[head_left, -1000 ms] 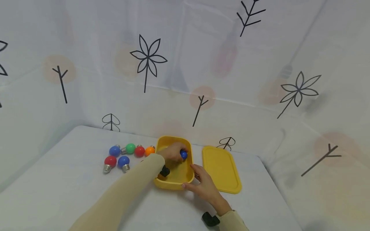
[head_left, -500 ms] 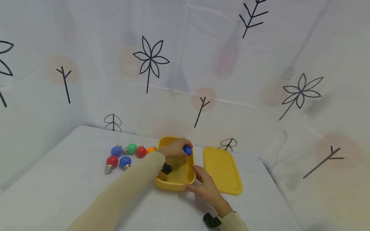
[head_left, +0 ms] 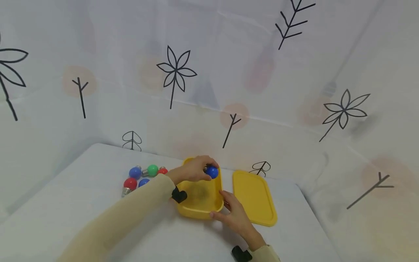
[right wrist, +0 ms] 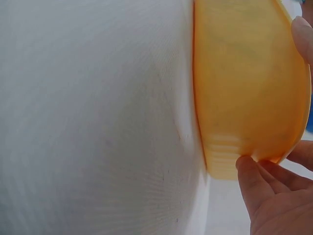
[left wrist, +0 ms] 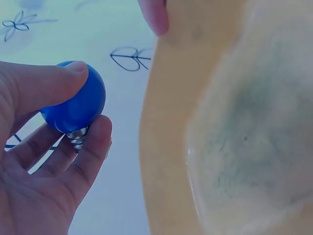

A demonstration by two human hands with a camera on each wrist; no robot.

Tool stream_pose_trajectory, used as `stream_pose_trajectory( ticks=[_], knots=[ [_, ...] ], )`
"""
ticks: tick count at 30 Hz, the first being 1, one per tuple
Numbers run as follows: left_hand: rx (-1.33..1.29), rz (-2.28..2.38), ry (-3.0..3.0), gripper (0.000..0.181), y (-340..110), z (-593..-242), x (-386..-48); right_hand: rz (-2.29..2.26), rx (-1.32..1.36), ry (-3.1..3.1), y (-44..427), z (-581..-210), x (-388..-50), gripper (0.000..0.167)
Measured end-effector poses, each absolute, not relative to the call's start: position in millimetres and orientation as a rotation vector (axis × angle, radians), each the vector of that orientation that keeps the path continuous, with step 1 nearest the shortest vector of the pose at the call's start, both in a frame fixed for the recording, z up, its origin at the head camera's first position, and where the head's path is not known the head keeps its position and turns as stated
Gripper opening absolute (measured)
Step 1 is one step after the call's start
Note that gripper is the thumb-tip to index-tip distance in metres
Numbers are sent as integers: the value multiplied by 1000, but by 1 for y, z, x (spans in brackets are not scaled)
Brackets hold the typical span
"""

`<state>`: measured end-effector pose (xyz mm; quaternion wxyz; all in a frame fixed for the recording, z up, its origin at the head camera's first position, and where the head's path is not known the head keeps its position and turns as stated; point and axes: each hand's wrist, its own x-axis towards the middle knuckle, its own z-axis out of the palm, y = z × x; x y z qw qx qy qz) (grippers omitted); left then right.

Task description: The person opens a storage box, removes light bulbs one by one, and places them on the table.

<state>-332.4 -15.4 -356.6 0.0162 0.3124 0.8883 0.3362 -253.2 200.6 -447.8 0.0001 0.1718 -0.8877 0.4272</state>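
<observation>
Blue light bulb (head_left: 212, 172) is pinched by my left hand (head_left: 195, 169) over the far right part of an open yellow box (head_left: 199, 214). In the left wrist view, the thumb presses the blue globe (left wrist: 90, 105), and the fingers curl beneath it beside the silver screw base (left wrist: 77, 138). The box wall lies to the right, apart from the bulb. My right hand (head_left: 236, 217) grips the box's near right corner. The right wrist view has its fingertips against the yellow outer wall (right wrist: 249, 83), with the thumb near the rim. My left wrist partly covers the box's left side.
Loose bulbs lie left of the box: a green one (head_left: 152, 170), red ones (head_left: 130, 183) and blue ones (head_left: 135, 172). The left sleeve partly covers some. A flat yellow lid (head_left: 253, 198) rests right of the box. A patterned cloth (head_left: 209, 72) hangs behind the table.
My left hand has lifted the blue bulb from inside the box to about rim height, and its wrist has shifted slightly left. My right hand keeps its place on the box corner.
</observation>
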Motion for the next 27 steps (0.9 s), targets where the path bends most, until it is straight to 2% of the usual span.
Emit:
stream_pose_trajectory(
  ticks=[8,17,27],
  knots=[
    [991,1134,2761,41,-41,-352,-304,1364,538,-2776,202,-452,-252,87],
    [1088,1328,2739,43,-83,-353,-290,1382,532,-2759,201,-451,-254,87],
    [892,1256,2842,43,-124,-374,-277,1378,560,-2734,201,-448,-251,89]
  ],
)
